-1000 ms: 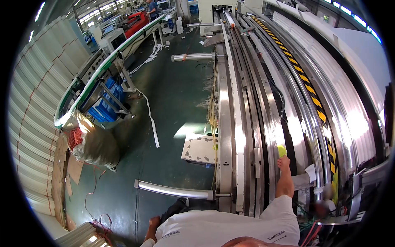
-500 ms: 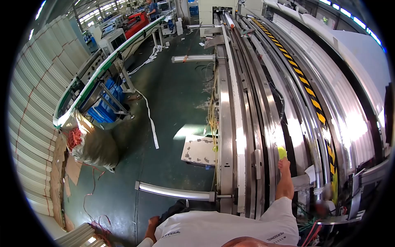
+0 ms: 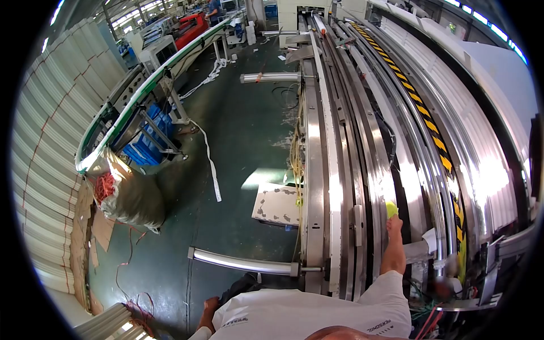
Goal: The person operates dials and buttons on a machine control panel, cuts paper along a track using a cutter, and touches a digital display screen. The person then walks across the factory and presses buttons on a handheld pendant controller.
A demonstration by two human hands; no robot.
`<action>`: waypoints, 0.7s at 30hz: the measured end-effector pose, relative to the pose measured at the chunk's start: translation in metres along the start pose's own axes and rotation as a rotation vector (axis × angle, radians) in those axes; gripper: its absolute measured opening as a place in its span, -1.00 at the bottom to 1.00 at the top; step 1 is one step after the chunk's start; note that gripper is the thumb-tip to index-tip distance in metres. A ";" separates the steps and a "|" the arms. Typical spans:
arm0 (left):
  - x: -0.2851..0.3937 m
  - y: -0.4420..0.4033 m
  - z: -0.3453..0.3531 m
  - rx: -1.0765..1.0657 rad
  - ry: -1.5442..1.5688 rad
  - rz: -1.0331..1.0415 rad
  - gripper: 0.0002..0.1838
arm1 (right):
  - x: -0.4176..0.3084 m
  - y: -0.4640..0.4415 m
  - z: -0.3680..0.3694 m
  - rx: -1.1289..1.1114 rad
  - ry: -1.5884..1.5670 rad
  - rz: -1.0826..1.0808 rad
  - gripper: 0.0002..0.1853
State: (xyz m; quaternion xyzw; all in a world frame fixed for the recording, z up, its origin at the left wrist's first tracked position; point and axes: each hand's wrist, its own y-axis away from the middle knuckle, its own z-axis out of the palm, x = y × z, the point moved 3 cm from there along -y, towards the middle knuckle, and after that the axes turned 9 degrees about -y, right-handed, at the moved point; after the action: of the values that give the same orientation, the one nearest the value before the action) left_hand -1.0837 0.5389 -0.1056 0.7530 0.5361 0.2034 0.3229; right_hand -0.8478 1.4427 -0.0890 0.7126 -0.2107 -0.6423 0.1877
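Note:
My right hand (image 3: pixel 394 224) reaches forward onto the long metal machine bed (image 3: pixel 374 175). Its fingers are closed on a small yellow-green piece (image 3: pixel 391 209), cloth-like in look, which lies against a shiny metal rail. Whether it is cloth or a sponge does not show. Low at my left side hangs my left hand (image 3: pixel 211 305), close to my dark trousers. Its fingers are too small and shaded to read, and nothing is seen in it.
A silver cylinder (image 3: pixel 243 262) juts out from the machine at knee side. A worn white box (image 3: pixel 276 204) stands beside the bed. To the left are a sack with red strapping (image 3: pixel 133 198) and stacked white profiles (image 3: pixel 48 158). A person (image 3: pixel 213 11) stands far back.
The view has shifted slightly. My right hand keeps its hold on the yellow-green piece, at nearly the same spot on the rail. My left hand stays low.

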 end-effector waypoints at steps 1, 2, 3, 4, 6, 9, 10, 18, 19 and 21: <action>0.000 -0.002 -0.001 -0.037 -0.007 -0.001 -0.56 | -0.001 0.000 0.001 -0.005 0.003 -0.008 -0.60; 0.000 -0.003 -0.001 -0.074 -0.014 -0.001 -0.52 | -0.002 0.000 0.002 -0.009 0.006 -0.017 -0.61; 0.001 -0.003 -0.002 -0.067 -0.017 -0.003 -0.52 | -0.003 0.000 0.002 -0.012 0.009 -0.025 -0.62; 0.002 -0.003 -0.002 -0.061 -0.021 -0.005 -0.52 | -0.003 0.000 0.001 -0.016 0.009 -0.019 -0.63; 0.002 -0.003 -0.002 -0.050 -0.018 -0.003 -0.52 | -0.006 0.003 0.001 -0.025 0.009 -0.008 -0.66; 0.002 -0.003 -0.003 -0.045 -0.008 0.006 -0.51 | -0.006 0.005 0.001 -0.025 -0.003 -0.005 -0.67; 0.002 -0.004 -0.004 -0.046 -0.011 0.009 -0.50 | -0.006 0.004 0.000 -0.024 -0.003 -0.004 -0.67; 0.002 -0.004 -0.009 -0.049 -0.004 -0.009 -0.49 | -0.002 -0.003 0.001 -0.016 0.012 -0.017 -0.65; 0.002 -0.003 -0.011 -0.054 -0.003 -0.012 -0.49 | -0.001 -0.004 0.001 -0.013 0.005 -0.015 -0.66; 0.001 -0.003 -0.011 -0.054 0.000 -0.013 -0.49 | -0.001 -0.004 0.001 -0.007 -0.008 -0.009 -0.67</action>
State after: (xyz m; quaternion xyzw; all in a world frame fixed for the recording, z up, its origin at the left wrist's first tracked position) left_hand -1.0925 0.5437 -0.1000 0.7404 0.5353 0.2155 0.3446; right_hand -0.8485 1.4470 -0.0907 0.7105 -0.2057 -0.6466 0.1864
